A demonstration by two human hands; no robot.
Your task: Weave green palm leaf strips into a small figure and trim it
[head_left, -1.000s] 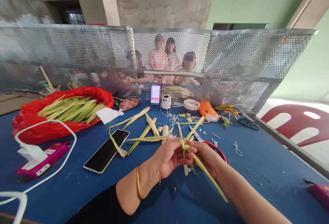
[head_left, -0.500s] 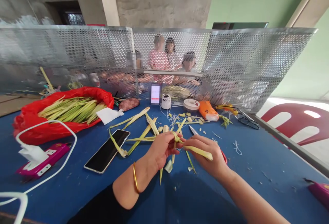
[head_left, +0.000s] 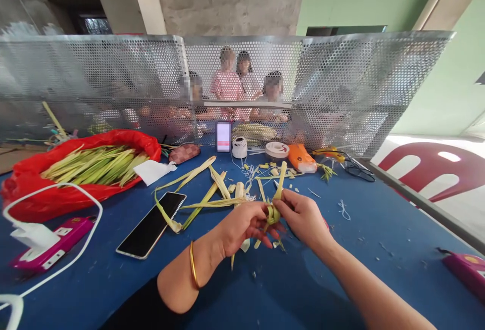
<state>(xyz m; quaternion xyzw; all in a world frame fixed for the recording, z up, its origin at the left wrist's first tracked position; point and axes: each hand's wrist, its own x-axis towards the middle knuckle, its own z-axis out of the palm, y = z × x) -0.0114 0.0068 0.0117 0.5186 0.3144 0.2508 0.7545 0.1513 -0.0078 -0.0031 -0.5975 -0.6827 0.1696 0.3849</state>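
Observation:
A small woven knot of yellow-green leaf strips (head_left: 273,215) is held between my two hands above the blue table (head_left: 303,289). My left hand (head_left: 244,226) grips its left side with thumb and forefinger, the other fingers curled beneath. On the right, my right hand (head_left: 305,216) pinches the knot near the base of a pale strip (head_left: 281,181) that sticks up. Long loose leaf strips (head_left: 206,202) lie left of my hands, some across a black phone (head_left: 151,226). Behind the knot are leaf scraps (head_left: 275,171) and white thread (head_left: 248,171). My right hand partly hides something red.
A red bag (head_left: 151,145) full of leaves stands at the left, near a purple power strip (head_left: 56,249) with a white cable (head_left: 100,211). Along the back are a lit phone (head_left: 223,137), tape roll (head_left: 277,150) and orange packet (head_left: 302,158). People sit and stand behind a perforated metal screen (head_left: 242,47).
The strip that pointed toward the lower right now stands upward from the knot. My right hand has shifted up and closer to my left hand. The camera view has turned slightly right.

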